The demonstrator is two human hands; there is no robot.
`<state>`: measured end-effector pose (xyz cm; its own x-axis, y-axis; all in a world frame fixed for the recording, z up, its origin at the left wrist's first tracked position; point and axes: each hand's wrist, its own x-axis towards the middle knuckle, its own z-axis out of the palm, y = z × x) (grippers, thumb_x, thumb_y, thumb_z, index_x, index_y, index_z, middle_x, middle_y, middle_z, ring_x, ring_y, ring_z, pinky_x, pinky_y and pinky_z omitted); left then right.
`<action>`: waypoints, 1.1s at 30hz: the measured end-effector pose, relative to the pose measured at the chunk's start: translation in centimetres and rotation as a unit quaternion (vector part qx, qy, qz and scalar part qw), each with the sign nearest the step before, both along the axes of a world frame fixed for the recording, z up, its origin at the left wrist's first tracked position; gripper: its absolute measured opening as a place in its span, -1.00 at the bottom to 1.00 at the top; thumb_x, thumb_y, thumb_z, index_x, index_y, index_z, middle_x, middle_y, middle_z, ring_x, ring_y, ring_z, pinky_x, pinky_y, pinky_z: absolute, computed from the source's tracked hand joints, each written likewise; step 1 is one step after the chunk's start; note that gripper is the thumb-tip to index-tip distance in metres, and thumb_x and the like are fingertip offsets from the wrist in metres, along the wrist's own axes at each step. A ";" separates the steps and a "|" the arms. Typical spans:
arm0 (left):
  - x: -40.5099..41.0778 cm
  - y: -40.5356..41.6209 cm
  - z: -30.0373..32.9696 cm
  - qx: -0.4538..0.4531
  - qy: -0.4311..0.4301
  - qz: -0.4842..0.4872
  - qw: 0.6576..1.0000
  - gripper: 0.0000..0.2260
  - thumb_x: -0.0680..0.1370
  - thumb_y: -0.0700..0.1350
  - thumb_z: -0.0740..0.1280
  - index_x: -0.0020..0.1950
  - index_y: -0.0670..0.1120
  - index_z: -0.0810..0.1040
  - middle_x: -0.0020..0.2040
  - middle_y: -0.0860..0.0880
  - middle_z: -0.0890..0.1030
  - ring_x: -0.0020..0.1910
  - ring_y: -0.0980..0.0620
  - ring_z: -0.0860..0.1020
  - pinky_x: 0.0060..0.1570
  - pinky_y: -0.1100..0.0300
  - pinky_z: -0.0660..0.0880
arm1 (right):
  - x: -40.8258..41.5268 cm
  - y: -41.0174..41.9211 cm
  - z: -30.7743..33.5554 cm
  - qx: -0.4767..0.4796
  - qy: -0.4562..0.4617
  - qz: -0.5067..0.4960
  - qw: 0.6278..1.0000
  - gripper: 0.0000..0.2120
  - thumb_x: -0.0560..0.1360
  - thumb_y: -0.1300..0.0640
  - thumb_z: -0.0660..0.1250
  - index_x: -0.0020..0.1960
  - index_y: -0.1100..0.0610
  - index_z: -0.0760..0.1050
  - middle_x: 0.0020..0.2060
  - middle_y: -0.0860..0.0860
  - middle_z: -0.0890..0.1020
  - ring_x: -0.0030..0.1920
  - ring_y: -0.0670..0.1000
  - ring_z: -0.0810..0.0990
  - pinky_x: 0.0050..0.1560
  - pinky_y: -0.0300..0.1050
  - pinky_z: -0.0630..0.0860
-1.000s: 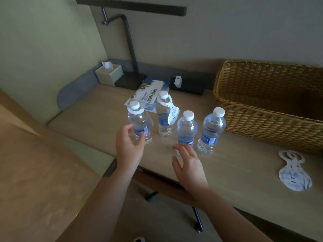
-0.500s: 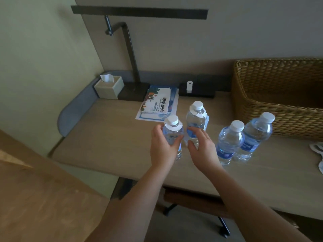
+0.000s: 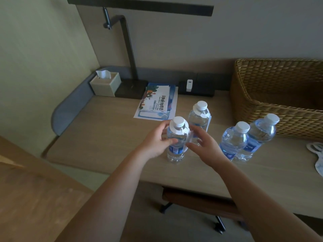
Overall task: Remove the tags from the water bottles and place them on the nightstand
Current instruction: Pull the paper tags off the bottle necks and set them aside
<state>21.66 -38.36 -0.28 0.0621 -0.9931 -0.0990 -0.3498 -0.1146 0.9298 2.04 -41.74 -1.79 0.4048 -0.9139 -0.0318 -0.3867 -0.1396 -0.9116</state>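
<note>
Our left hand [image 3: 153, 142] curls its grip round the near bottle [image 3: 176, 142]; our right hand [image 3: 203, 145], fingers spread, touches its tag [image 3: 189, 137].

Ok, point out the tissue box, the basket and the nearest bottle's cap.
tissue box [image 3: 104, 85]: head view, front wall.
basket [image 3: 272, 109]: head view, woven front wall.
cap [image 3: 178, 121]: head view, top of the nearest bottle.

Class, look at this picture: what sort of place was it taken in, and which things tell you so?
Probably a hotel room: a desk lamp, a tissue box and a tourist leaflet share the wooden table with tagged complimentary-looking water bottles.
</note>
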 end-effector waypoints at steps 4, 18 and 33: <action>0.1 -0.1 0.0 0.005 -0.012 -0.013 1.000 -0.47 0.49 -0.19 0.44 0.26 0.27 0.32 0.30 0.17 0.46 0.34 0.14 0.40 0.30 0.10 0.36 | -0.4 -0.2 0.0 0.001 0.016 -0.036 0.999 -0.88 0.45 0.11 0.43 -0.05 -0.02 0.52 -0.10 -0.04 0.64 -0.05 -0.05 0.58 -0.05 -0.31 0.47; -2.5 1.4 0.3 -0.017 -0.031 0.073 0.997 -0.48 0.44 -0.06 0.48 0.33 0.15 0.38 0.09 0.26 0.47 0.09 0.30 0.40 -0.22 0.43 0.29 | -2.4 -0.1 6.4 0.032 -0.175 0.006 0.984 -0.92 0.48 0.25 0.38 -0.05 0.12 0.59 -0.14 0.03 0.72 -0.10 0.01 0.70 -0.17 -0.20 0.61; -9.8 2.5 -1.6 -0.124 -0.085 0.270 0.951 -0.56 0.48 -0.03 0.45 0.31 0.02 0.39 0.08 0.18 0.47 0.02 0.19 0.49 -0.13 0.40 0.34 | -20.7 0.9 5.0 0.034 -0.279 -0.270 0.921 -0.87 0.53 0.21 0.32 0.05 0.08 0.57 -0.10 0.01 0.71 -0.11 -0.03 0.68 -0.15 -0.14 0.64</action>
